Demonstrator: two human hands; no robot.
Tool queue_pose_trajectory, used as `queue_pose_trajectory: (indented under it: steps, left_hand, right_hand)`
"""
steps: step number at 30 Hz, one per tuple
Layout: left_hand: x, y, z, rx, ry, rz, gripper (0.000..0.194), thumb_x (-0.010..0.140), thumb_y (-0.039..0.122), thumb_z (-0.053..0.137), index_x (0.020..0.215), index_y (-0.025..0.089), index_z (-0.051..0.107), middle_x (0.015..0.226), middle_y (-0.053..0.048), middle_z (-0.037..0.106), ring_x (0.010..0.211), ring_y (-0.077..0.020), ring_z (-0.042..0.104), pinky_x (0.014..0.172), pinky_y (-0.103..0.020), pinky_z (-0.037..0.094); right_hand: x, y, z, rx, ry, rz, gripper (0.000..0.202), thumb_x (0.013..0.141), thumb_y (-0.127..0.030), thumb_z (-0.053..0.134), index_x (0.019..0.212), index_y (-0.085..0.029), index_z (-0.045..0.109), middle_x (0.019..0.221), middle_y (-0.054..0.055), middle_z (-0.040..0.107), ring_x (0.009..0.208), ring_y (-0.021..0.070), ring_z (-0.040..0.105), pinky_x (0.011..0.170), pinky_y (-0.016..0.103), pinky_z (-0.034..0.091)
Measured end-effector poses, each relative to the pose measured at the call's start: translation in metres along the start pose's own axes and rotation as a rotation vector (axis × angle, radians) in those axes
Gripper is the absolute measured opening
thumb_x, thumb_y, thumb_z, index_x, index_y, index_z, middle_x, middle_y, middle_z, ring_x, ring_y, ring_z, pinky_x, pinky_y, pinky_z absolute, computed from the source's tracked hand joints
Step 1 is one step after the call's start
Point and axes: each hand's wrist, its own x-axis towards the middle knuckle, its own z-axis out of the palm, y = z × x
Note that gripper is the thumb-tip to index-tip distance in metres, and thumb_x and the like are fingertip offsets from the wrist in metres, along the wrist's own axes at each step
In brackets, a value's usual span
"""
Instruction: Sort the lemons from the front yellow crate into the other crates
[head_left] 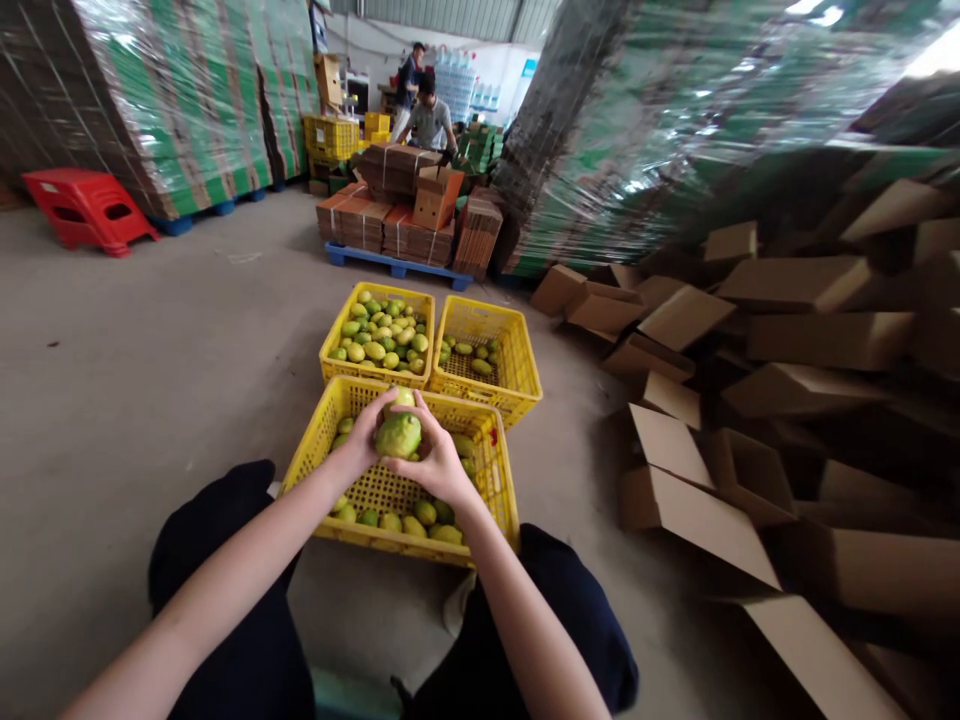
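The left hand [365, 432] curls around a yellow fruit [403, 397] and the right hand [444, 466] around a green fruit [398, 436], both raised over the near crate [496, 478], probably so that a dropped one lands inside. Just beyond stand a heaped crate [379, 376] and a sparse crate [519, 356], presumably within easy reach. Counted: two fruits held, three crates close by; the loose fruits overlap too much to count.

Bumpy green-yellow fruit [398, 437] held above the nearest yellow crate [504, 492], paler yellow fruit [403, 397] just beyond
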Motion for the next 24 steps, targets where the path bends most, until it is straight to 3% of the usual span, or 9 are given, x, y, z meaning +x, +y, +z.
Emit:
queue_pose_trajectory:
  steps: [3, 6, 9, 12, 14, 19, 24]
  left_hand:
    - [-0.001, 0.002, 0.000, 0.018, -0.008, 0.070, 0.022, 0.067, 0.023, 0.081, 0.082, 0.014, 0.068, 0.073, -0.003, 0.072, 0.065, -0.0166, 0.069, 0.065, -0.027, 0.058]
    - [-0.002, 0.004, 0.003, 0.122, -0.045, 0.294, 0.040, 0.066, 0.028, 0.085, 0.100, 0.018, 0.066, 0.100, -0.005, 0.074, 0.092, -0.0206, 0.072, 0.084, -0.030, 0.057]
    - [-0.005, 0.011, 0.005, 0.369, -0.030, 0.642, 0.060, 0.065, 0.032, 0.088, 0.116, 0.025, 0.058, 0.129, -0.007, 0.066, 0.120, -0.0233, 0.063, 0.104, -0.035, 0.049]
    - [-0.010, 0.017, 0.006, 0.645, -0.102, 0.830, 0.062, 0.067, 0.035, 0.088, 0.119, 0.024, 0.057, 0.133, -0.011, 0.064, 0.127, -0.0269, 0.059, 0.111, -0.043, 0.043]
    - [-0.013, 0.018, 0.006, 0.803, -0.148, 0.905, 0.056, 0.069, 0.035, 0.087, 0.117, 0.024, 0.061, 0.128, -0.012, 0.066, 0.125, -0.0291, 0.060, 0.112, -0.048, 0.042]
    - [-0.016, 0.016, 0.007, 1.007, -0.215, 1.081, 0.039, 0.077, 0.029, 0.082, 0.113, 0.026, 0.066, 0.124, -0.010, 0.071, 0.119, -0.0297, 0.063, 0.108, -0.052, 0.045]
    - [-0.015, 0.019, -0.002, 1.245, -0.220, 1.277, 0.045, 0.086, 0.014, 0.070, 0.128, 0.029, 0.065, 0.132, -0.008, 0.068, 0.126, -0.0281, 0.059, 0.111, -0.054, 0.044]
  right_hand:
    - [-0.001, -0.007, -0.005, 0.173, 0.060, 0.011, 0.063, 0.057, -0.033, 0.091, 0.117, -0.025, 0.070, 0.145, 0.014, 0.060, 0.137, 0.0348, 0.054, 0.101, 0.045, 0.053]
    - [0.003, -0.009, -0.013, 0.262, 0.215, 0.020, 0.063, 0.059, -0.034, 0.091, 0.117, -0.027, 0.067, 0.129, 0.008, 0.071, 0.116, 0.0296, 0.068, 0.101, 0.046, 0.055]
    - [0.007, -0.007, -0.025, 0.072, 0.443, -0.016, 0.060, 0.065, -0.031, 0.087, 0.120, -0.027, 0.064, 0.126, 0.008, 0.071, 0.111, 0.0290, 0.069, 0.100, 0.050, 0.055]
    - [0.011, -0.002, -0.034, -0.257, 0.630, -0.126, 0.054, 0.070, -0.027, 0.080, 0.121, -0.028, 0.063, 0.128, 0.009, 0.069, 0.120, 0.0308, 0.064, 0.107, 0.056, 0.049]
    - [0.012, 0.001, -0.036, -0.382, 0.627, -0.205, 0.054, 0.072, -0.024, 0.077, 0.123, -0.029, 0.060, 0.128, 0.009, 0.069, 0.120, 0.0302, 0.064, 0.106, 0.057, 0.049]
    - [0.012, 0.005, -0.034, -0.599, 0.476, -0.380, 0.050, 0.078, -0.012, 0.065, 0.125, -0.027, 0.057, 0.132, 0.011, 0.067, 0.122, 0.0301, 0.062, 0.103, 0.057, 0.052]
    - [0.009, 0.003, -0.042, -0.756, 0.421, -0.434, 0.066, 0.074, 0.000, 0.053, 0.131, -0.033, 0.060, 0.139, 0.008, 0.060, 0.130, 0.0329, 0.052, 0.110, 0.065, 0.043]
